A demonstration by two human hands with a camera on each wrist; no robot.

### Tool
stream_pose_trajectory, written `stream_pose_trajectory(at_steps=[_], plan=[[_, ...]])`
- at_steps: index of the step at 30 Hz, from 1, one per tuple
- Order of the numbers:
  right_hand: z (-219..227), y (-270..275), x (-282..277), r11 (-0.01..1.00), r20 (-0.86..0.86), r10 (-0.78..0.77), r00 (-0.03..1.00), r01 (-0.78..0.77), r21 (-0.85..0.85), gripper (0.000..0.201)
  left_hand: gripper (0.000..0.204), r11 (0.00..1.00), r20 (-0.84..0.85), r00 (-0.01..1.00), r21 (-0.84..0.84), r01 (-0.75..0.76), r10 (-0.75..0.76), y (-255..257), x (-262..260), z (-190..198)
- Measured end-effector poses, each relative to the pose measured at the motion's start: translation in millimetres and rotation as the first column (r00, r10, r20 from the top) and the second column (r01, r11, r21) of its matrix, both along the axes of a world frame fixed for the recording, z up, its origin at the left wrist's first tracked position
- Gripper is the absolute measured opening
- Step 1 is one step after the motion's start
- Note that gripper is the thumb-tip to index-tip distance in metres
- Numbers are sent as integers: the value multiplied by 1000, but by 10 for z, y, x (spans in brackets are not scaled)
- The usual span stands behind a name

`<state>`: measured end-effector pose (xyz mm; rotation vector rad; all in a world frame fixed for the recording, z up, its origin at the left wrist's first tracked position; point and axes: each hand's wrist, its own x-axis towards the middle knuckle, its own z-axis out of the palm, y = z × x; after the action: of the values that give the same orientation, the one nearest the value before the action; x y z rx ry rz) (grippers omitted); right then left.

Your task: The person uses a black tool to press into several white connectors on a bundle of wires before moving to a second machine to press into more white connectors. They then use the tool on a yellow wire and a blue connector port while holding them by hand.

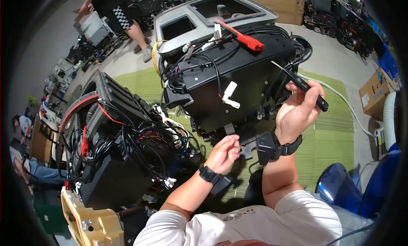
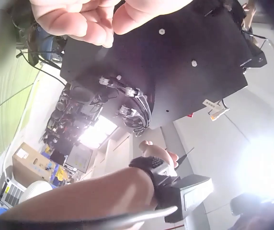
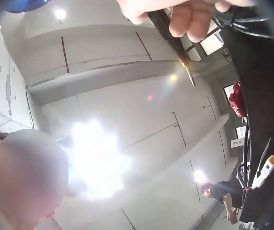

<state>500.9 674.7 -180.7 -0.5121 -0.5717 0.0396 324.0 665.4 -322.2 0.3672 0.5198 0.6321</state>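
My right hand [image 1: 299, 110] grips a black pen-style screwdriver [image 1: 307, 87], its thin metal shaft pointing up and left toward a large black box [image 1: 238, 86]. In the right wrist view, the screwdriver [image 3: 168, 36] slants down from between the fingers. Low at the box's near side is my left hand [image 1: 224, 154], its fingertips right by a grey metal strip [image 1: 229, 129]. The left wrist view has those fingers [image 2: 79, 24] curled toward the thumb; I cannot tell whether something small is between them. A white connector [image 1: 230, 95] hangs on the box's face.
A red plug [image 1: 250, 42] and black cables lie on top of the box, before a grey frame [image 1: 178, 14]. Left stands a second black unit [image 1: 123, 178] covered in tangled wires. Green mats [image 1: 333, 118] cover the floor. A person's leg [image 1: 135, 33] shows behind.
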Motion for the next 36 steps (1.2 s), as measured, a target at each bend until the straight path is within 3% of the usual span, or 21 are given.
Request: stream_pose_trajectory(at_steps=[2,6,8,10,13,14,16,18,19,23,28,30,32,34,36], plan=[[81,124,96,999,119,-29,992,24,46,25,16,996,-100,995,85,-17,25,-82,-230,195],[122,201,244,997,125,-66,990,59,57,25,21,962,-456,890,246,120,6,-299,-801,150],[3,196,268,997,111,-71,991,74,-22,25,20,959,-580,813,252,130,42,-456,-1010,-125],[-103,188,244,995,101,-45,994,54,-83,21,19,996,-597,802,55,75,-28,-541,-1169,-464],[-180,280,268,938,306,-231,923,296,-183,17,20,959,-726,687,174,223,-28,-510,-1017,-535],[-202,293,278,921,379,-255,889,343,-185,18,20,943,-747,663,195,269,-35,-485,-995,-565],[-213,303,255,928,349,-209,914,298,-224,20,21,935,-761,645,171,311,-75,-476,-1040,-762],[-250,348,239,943,304,-193,933,262,-207,20,22,844,-832,539,190,502,-133,-471,-1088,-928],[-246,336,250,932,349,-194,917,283,-226,20,23,829,-828,540,190,526,-153,-462,-1101,-1009],[-227,349,179,935,345,-169,923,261,-240,19,23,809,-856,480,141,571,-190,-430,-844,-830],[-182,325,143,929,363,-206,909,298,-218,18,26,790,-831,538,230,569,-145,-449,-795,-968],[-219,334,166,949,255,-208,944,258,-182,16,27,792,-811,565,244,560,-150,-447,-787,-971],[-215,325,193,963,170,-206,964,231,-142,16,27,787,-814,560,242,568,-154,-439,-772,-968],[-230,317,227,949,212,-211,954,252,-191,17,27,787,-811,567,251,563,-147,-445,-765,-974],[-230,327,229,949,212,-170,962,218,-229,17,26,718,-839,531,297,629,-117,-455,-759,-959]])
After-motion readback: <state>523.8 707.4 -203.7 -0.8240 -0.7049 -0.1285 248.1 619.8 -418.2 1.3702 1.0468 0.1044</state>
